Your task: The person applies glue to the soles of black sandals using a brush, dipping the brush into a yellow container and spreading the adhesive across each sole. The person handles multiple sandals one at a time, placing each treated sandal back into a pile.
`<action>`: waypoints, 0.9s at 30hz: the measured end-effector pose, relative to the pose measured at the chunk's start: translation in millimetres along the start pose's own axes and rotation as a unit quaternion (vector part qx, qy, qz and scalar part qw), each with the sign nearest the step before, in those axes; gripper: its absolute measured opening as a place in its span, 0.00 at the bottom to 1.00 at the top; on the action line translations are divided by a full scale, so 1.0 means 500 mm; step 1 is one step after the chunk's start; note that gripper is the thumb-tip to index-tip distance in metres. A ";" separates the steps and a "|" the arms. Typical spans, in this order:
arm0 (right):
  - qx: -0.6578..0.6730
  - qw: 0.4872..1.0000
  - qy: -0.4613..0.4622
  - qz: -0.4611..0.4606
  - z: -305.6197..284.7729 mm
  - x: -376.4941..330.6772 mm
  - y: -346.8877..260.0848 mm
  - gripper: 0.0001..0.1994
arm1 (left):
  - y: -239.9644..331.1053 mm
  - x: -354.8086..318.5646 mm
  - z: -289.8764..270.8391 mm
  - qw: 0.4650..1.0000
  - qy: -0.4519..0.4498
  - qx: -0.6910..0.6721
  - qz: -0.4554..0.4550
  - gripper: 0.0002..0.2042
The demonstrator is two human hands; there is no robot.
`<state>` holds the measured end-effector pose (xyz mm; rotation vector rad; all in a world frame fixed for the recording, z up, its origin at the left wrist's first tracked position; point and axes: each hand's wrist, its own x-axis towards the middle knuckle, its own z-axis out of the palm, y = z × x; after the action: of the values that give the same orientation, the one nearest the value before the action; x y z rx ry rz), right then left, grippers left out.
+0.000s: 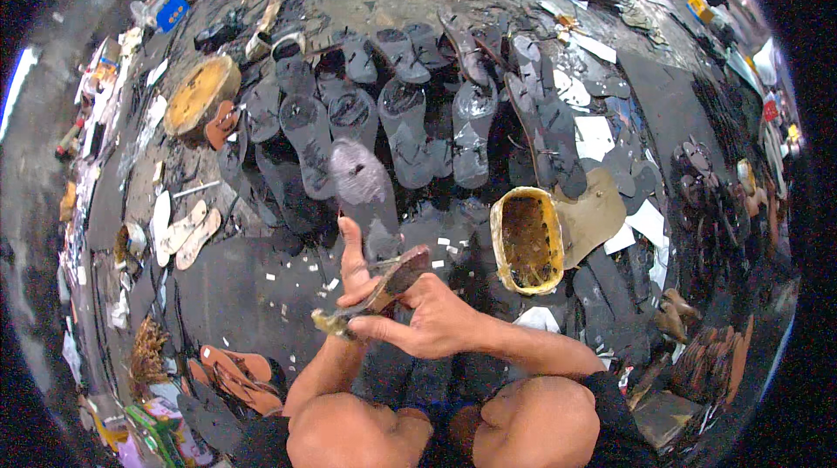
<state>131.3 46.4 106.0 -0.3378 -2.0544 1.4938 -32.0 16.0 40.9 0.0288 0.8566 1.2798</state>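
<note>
Between my hands, above my knees, is a dark brown, curved piece like a sandal sole [397, 279], tilted and seen nearly edge-on. A yellowish, crusted end [331, 322] sticks out at its lower left; whether it belongs to the same piece I cannot tell. My left hand [353, 272] is closed on the piece from behind, one finger stretched upward. My right hand [427, 320] grips it from the right, fingers bent and thumb pointing left. Just beyond the left fingers lies a pale grey sole [362, 176] with a small dark hole, overlapping other dark soles [405, 132].
Rows of dark soles spread ahead of me. At right stands a yellow-rimmed tub [529, 241] with brown residue, beside a tan sheet [593, 215]. A round wooden block [202, 95] stands far left. Brown sandals [240, 376] lie near left, pale insoles [196, 233] beyond them.
</note>
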 end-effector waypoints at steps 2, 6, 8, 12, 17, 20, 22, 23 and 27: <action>0.038 0.976 0.139 0.164 -0.024 -0.006 0.005 0.14 | 0.020 -0.003 0.002 0.990 -0.008 -0.139 0.031 0.34; 0.177 0.920 0.077 0.340 -0.061 -0.037 0.079 0.16 | 0.064 -0.001 0.019 0.982 -0.028 -0.067 0.175 0.36; 0.239 0.910 0.037 0.336 -0.023 -0.049 0.115 0.17 | 0.063 0.022 0.034 0.988 -0.065 -0.038 0.136 0.34; 0.263 0.901 0.221 0.265 -0.036 -0.013 0.179 0.12 | 0.058 0.031 0.013 0.960 0.014 0.183 0.212 0.27; 0.064 0.926 0.317 0.192 -0.322 0.149 0.299 0.11 | 0.105 -0.248 -0.213 0.491 0.176 0.815 0.250 0.37; -0.054 0.896 0.374 0.232 -0.421 0.232 0.369 0.15 | 0.095 -0.445 -0.383 0.030 0.284 0.943 0.172 0.40; -0.078 0.877 0.362 0.306 -0.412 0.235 0.384 0.17 | 0.052 -0.571 -0.443 0.216 0.320 0.901 -0.197 0.29; -0.105 0.869 0.383 0.297 -0.393 0.221 0.378 0.19 | 0.055 -0.587 -0.473 0.221 0.315 0.903 -0.192 0.30; -0.209 0.869 0.409 0.185 -0.300 0.052 0.285 0.18 | 0.067 -0.641 -0.523 0.243 0.323 0.910 -0.092 0.33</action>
<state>179.4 226.7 13.0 -1.3467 -1.6055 0.8120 -218.9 -354.4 46.8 1.2879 2.5373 -0.8124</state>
